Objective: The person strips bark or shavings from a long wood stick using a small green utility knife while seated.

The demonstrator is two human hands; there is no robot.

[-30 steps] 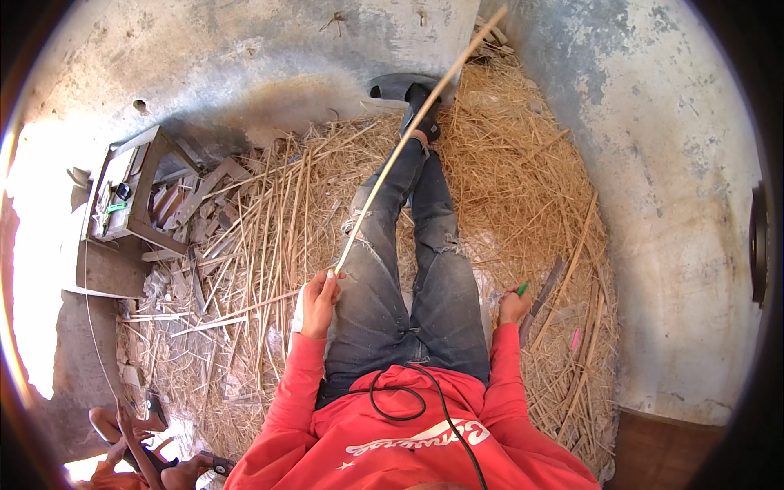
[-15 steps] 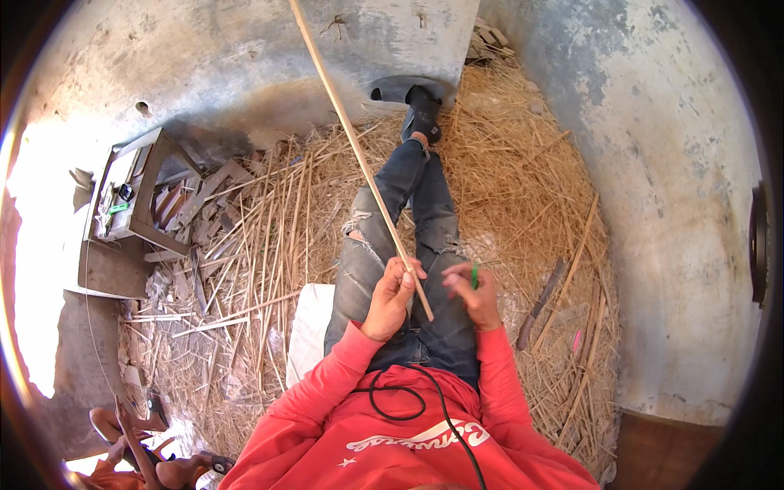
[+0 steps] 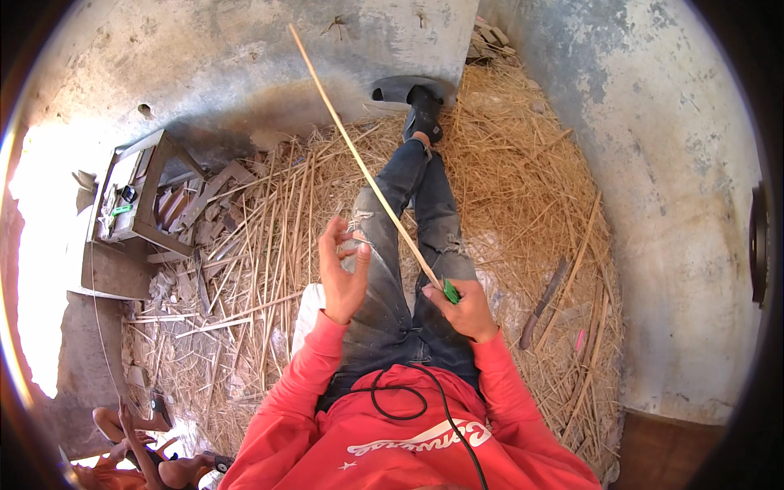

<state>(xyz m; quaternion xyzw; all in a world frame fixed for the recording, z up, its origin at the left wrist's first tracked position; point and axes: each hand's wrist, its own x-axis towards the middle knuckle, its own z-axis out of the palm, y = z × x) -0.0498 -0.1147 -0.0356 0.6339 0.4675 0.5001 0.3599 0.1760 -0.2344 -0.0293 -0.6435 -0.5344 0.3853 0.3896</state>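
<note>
A long, thin pale wooden stick (image 3: 363,167) slants from my lap up toward the far wall. My right hand (image 3: 472,314) is closed on its near end, above my right thigh. In that same hand is a small bright green thing (image 3: 451,291), mostly covered by the fingers, so its kind is hidden. My left hand (image 3: 345,273) is raised over my left thigh, its fingers apart and holding nothing, a short way left of the stick.
Straw-like shavings (image 3: 514,171) cover the floor, with loose sticks (image 3: 269,237) on the left. A wooden frame (image 3: 147,212) stands by the left wall. A dark curved piece (image 3: 543,304) lies at right. Another person (image 3: 143,445) sits at lower left.
My left hand has let go of the stick and moved up and left, opening. My right hand has closed on the near end, and the stick has come nearer to me.
</note>
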